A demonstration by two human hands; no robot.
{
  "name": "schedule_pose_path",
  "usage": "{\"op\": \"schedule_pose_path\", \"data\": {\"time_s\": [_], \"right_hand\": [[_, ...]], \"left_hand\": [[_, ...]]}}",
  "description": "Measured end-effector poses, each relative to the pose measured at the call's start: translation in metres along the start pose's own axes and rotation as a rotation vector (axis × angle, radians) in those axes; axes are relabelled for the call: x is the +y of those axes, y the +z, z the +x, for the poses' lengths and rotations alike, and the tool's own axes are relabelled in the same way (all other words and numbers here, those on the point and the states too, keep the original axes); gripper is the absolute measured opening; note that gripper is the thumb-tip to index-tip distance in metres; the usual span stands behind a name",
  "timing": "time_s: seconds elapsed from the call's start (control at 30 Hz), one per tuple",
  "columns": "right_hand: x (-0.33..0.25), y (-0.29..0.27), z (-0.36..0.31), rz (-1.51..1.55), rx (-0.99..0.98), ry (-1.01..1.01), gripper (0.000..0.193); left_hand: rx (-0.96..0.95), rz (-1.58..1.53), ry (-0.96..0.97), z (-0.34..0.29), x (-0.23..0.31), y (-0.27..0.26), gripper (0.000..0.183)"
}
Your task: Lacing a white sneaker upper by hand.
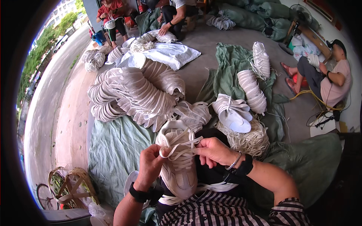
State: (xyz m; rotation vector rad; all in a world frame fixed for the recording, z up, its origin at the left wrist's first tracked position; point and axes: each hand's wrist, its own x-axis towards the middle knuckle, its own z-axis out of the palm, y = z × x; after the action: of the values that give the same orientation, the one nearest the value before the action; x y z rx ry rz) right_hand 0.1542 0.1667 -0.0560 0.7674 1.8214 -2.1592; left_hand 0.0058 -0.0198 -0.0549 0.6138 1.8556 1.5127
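A white and beige sneaker [178,165] rests on my lap, toe toward me, its white laces running through the eyelets. At its left edge, my left hand [151,160] pinches a loop of the shoelace [176,146]. My right hand [215,151] grips the lace on the other side, thumb and fingers pressed together, so the lace stretches across the shoe's opening. A few more white laces [218,187] lie across my lap below the sneaker. To the right sits a bundle of white shoe uppers [232,113] on a heap of loose laces [247,137].
Stacked pale shoe uppers [130,90] pile up ahead on a green sheet [113,147]. More rolls of uppers [252,92] lie on green cloth to the right. A woven basket [75,186] stands at lower left. Other people [328,79] sit working around, near a fan [301,15].
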Motion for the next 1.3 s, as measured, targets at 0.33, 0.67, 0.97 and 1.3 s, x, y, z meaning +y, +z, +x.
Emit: {"op": "schedule_pose_path", "data": {"time_s": [0.33,0.67,0.97,1.3], "right_hand": [[0.004,0.005,-0.032,-0.028,-0.14,0.058,0.021],[-0.008,0.002,-0.005,-0.489,0.301,-0.663,0.02],[0.002,-0.002,-0.005,-0.768,0.28,-0.79,0.015],[-0.002,-0.004,-0.02,-0.186,0.125,-0.429,0.018]], "left_hand": [[-0.22,0.101,-0.065,-0.036,0.008,-0.008,0.02],[-0.157,0.118,0.186,-0.002,0.02,0.001,0.015],[-0.172,0.271,0.271,-0.008,0.008,-0.012,0.013],[-0.194,-0.144,0.008,-0.022,0.017,-0.012,0.029]]}}
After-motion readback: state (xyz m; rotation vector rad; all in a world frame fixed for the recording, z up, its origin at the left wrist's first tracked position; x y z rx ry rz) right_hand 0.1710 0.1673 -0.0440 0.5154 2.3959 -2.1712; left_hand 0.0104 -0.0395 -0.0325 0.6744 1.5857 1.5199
